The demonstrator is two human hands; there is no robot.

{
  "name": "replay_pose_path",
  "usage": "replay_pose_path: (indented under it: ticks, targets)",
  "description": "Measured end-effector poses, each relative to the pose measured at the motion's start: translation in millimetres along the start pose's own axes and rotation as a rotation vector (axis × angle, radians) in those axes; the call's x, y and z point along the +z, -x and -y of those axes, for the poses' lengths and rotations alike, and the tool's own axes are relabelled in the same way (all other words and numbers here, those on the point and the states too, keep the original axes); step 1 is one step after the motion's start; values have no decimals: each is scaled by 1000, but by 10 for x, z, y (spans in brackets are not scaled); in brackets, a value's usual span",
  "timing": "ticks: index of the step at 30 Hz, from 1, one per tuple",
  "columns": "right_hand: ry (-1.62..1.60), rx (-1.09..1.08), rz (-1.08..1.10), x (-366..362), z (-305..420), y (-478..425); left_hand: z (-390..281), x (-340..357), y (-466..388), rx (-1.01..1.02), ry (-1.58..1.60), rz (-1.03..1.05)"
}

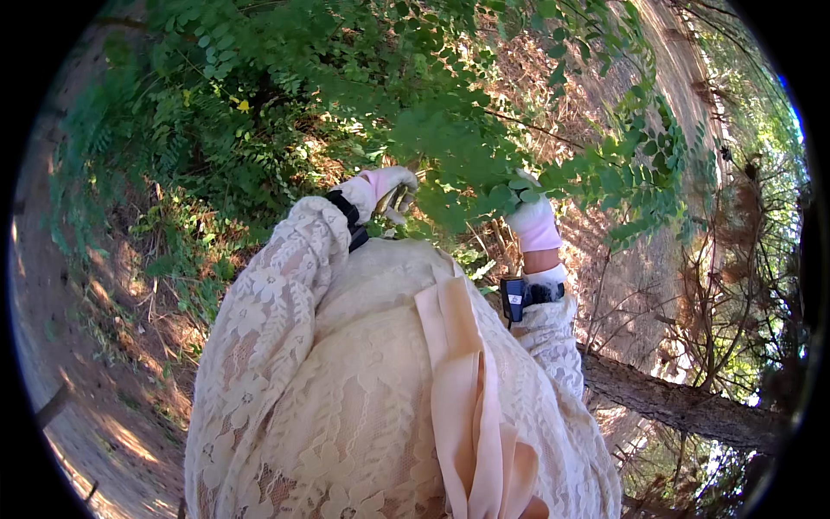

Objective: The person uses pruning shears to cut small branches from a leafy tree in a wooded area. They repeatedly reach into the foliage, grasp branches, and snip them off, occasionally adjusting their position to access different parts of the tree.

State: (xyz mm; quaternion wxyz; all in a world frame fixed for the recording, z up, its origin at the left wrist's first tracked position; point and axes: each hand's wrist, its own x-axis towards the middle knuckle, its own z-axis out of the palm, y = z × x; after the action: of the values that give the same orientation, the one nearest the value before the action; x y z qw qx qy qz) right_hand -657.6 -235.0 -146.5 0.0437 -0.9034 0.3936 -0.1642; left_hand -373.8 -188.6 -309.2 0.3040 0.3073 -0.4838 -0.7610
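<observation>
My left hand [391, 189], in a white and pink work glove, is curled low among the leaves in front of my waist. A dark, yellowish patch shows at its palm; whether this is plant matter or the glove's own surface is unclear. My right hand [533, 211] wears a matching glove and reaches into a leafy branch [454, 156]. Leaves cover its fingers, so its grip is hidden. The branch has small oval green leaflets and hangs between and above both hands. Black straps with small devices [513, 299] circle both wrists.
Dense green shrubs [279, 117] fill the ground ahead, with a yellow leaf [242, 105] among them. On the right, a tree trunk [681, 399] and bare twigs [609, 305] stand close to my right arm. Dry, sun-spotted ground [97, 363] lies to the left.
</observation>
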Motion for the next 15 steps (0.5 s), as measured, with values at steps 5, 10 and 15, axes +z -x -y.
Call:
replay_pose_path:
  ticks: [5,10,15]
  targets:
    - [-467,232,216,36,109,14,-44,-75,-188,-297,228,-29]
    - [-777,811,626,-298,849,-385,2,-70,-143,-494,335,-145]
    - [-638,688,769,-294,935,-328,359,-135,-229,-609,241,-209]
